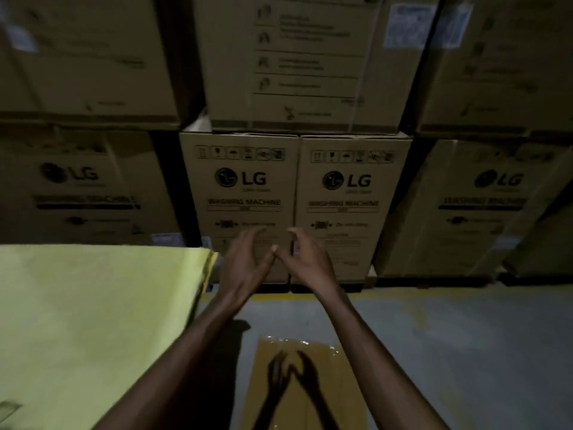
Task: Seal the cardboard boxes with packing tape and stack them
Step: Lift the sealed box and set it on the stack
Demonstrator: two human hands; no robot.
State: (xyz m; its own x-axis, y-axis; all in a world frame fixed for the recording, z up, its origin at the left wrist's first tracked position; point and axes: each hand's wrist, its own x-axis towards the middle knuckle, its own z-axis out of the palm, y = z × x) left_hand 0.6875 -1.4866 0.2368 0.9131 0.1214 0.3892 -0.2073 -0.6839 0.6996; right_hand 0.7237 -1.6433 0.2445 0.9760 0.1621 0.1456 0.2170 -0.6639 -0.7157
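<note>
My left hand (248,262) and my right hand (305,259) are raised side by side in front of me, above the floor. Their fingers are curved and the thumb tips meet between them. The dim, blurred view does not show whether anything is pinched there. Below them on the floor lies a brown cardboard box (344,386) with glossy clear tape (302,342) across its far end. The shadows of both hands fall on its top. A large yellow-green cardboard sheet (93,321) lies to my left, beside my left forearm.
Stacked LG washing-machine boxes (350,197) form a wall straight ahead, with more stacks left and right and dark gaps between them. A yellow floor line (387,295) runs along their base. Grey concrete floor (465,352) spreads to the right.
</note>
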